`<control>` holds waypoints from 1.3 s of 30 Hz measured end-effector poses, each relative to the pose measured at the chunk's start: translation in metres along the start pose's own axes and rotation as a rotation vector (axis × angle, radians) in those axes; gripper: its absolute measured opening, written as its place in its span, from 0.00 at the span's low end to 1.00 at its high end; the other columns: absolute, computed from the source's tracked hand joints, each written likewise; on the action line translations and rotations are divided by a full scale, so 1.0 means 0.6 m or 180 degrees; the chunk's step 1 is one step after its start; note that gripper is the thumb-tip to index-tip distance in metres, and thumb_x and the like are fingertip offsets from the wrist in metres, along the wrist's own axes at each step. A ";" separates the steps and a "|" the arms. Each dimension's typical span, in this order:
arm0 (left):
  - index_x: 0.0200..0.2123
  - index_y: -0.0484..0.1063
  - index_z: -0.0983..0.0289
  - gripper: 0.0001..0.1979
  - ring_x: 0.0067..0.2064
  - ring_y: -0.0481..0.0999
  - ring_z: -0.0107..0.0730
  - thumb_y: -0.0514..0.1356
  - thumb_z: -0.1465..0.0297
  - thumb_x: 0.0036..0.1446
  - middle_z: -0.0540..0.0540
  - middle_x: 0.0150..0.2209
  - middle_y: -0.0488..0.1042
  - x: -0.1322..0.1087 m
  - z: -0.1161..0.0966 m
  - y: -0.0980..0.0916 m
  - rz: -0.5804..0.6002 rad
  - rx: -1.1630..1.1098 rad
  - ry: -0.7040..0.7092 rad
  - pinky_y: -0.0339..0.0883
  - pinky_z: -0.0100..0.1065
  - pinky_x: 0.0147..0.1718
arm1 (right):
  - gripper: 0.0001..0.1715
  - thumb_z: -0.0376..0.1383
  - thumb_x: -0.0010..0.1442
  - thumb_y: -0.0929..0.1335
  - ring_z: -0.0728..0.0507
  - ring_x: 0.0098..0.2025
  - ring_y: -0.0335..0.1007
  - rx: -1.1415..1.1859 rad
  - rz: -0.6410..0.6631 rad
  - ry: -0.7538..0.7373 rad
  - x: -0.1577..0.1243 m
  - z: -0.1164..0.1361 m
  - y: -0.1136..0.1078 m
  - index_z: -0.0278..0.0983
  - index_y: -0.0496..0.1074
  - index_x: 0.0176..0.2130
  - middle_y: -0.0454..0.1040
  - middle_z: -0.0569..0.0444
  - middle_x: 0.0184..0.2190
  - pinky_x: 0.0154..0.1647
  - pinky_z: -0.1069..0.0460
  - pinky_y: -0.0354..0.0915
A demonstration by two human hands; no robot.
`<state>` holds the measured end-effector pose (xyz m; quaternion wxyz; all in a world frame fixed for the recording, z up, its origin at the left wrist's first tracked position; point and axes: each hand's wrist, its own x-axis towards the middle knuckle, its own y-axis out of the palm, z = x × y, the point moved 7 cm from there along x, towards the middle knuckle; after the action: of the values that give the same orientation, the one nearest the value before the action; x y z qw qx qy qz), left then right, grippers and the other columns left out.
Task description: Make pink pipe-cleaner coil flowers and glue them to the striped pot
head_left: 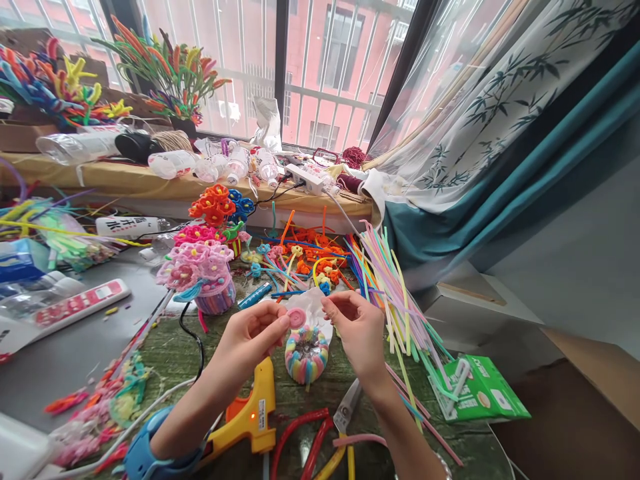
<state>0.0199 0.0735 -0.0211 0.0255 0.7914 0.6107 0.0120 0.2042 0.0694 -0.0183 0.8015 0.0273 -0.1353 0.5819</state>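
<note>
My left hand (249,341) is closed, pinching a small pink coiled pipe-cleaner disc (297,317) between thumb and fingertips. My right hand (356,328) is closed too, its fingers curled beside the disc and touching it from the right. Both hands hover just above a small round basket (305,356) woven from pastel rainbow pipe cleaners, which stands on the green table with white tissue (314,303) behind it. A yellow glue gun (249,415) lies under my left wrist.
A pink flower bouquet in a striped basket (201,275) stands to the left. Loose pastel pipe cleaners (395,293) fan out on the right beside a green box (480,390). Pliers with red and yellow handles (327,440) lie near the front edge. Bottles and a power strip (311,179) line the sill.
</note>
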 end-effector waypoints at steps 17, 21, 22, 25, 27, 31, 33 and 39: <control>0.30 0.75 0.66 0.21 0.23 0.57 0.21 0.69 0.52 0.49 0.45 0.21 0.65 -0.007 -0.011 0.005 -0.0083 0.0028 -0.0177 0.45 0.25 0.19 | 0.14 0.45 0.59 0.71 0.45 0.29 0.69 0.0082 0.0219 0.0139 0.002 -0.016 0.011 0.36 0.71 0.32 0.72 0.55 0.26 0.33 0.51 0.66; 0.30 0.75 0.65 0.20 0.23 0.57 0.22 0.69 0.53 0.49 0.45 0.21 0.65 -0.007 -0.009 0.003 -0.0074 0.0021 -0.0224 0.45 0.26 0.19 | 0.14 0.44 0.58 0.72 0.45 0.28 0.69 0.0115 0.0235 0.0148 0.002 -0.017 0.012 0.36 0.71 0.31 0.72 0.55 0.26 0.32 0.51 0.66; 0.30 0.75 0.65 0.20 0.23 0.57 0.22 0.69 0.53 0.49 0.45 0.21 0.65 -0.007 -0.009 0.003 -0.0072 0.0014 -0.0232 0.45 0.26 0.19 | 0.14 0.44 0.58 0.72 0.45 0.28 0.69 0.0118 0.0239 0.0146 0.002 -0.017 0.012 0.36 0.71 0.31 0.72 0.55 0.25 0.32 0.51 0.66; 0.30 0.75 0.65 0.20 0.23 0.57 0.23 0.69 0.53 0.49 0.46 0.21 0.65 -0.009 -0.011 0.004 -0.0105 -0.0011 -0.0243 0.45 0.26 0.19 | 0.15 0.45 0.58 0.72 0.46 0.27 0.68 0.0096 0.0258 0.0111 0.003 -0.015 0.013 0.37 0.70 0.29 0.71 0.56 0.24 0.30 0.52 0.65; 0.30 0.75 0.65 0.20 0.23 0.58 0.23 0.69 0.53 0.48 0.46 0.21 0.66 -0.010 -0.012 0.005 -0.0117 -0.0034 -0.0250 0.46 0.26 0.19 | 0.16 0.46 0.58 0.71 0.46 0.26 0.67 0.0082 0.0263 0.0087 0.003 -0.013 0.012 0.37 0.69 0.29 0.71 0.57 0.23 0.30 0.52 0.65; 0.29 0.75 0.65 0.21 0.24 0.59 0.23 0.70 0.52 0.48 0.46 0.22 0.67 -0.012 -0.013 0.008 -0.0092 -0.0054 -0.0262 0.47 0.26 0.20 | 0.18 0.48 0.58 0.72 0.46 0.26 0.67 0.0046 0.0266 0.0096 0.004 -0.015 0.012 0.37 0.69 0.28 0.70 0.57 0.23 0.29 0.52 0.64; 0.30 0.75 0.65 0.21 0.24 0.59 0.23 0.69 0.52 0.48 0.46 0.22 0.67 -0.012 -0.013 0.008 -0.0082 -0.0029 -0.0251 0.47 0.26 0.20 | 0.19 0.49 0.58 0.71 0.45 0.27 0.68 0.0009 0.0268 0.0100 0.005 -0.016 0.011 0.38 0.69 0.29 0.70 0.56 0.24 0.29 0.52 0.65; 0.30 0.76 0.65 0.20 0.23 0.57 0.23 0.69 0.52 0.49 0.46 0.21 0.65 -0.009 -0.012 0.005 -0.0085 0.0045 -0.0243 0.45 0.27 0.20 | 0.20 0.50 0.64 0.67 0.44 0.27 0.70 -0.0091 0.0277 -0.0047 0.004 -0.007 0.012 0.38 0.69 0.30 0.72 0.56 0.22 0.30 0.52 0.66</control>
<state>0.0213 0.0677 -0.0136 0.0433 0.7832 0.6198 -0.0229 0.1992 0.0749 -0.0224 0.7747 0.0143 -0.1505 0.6140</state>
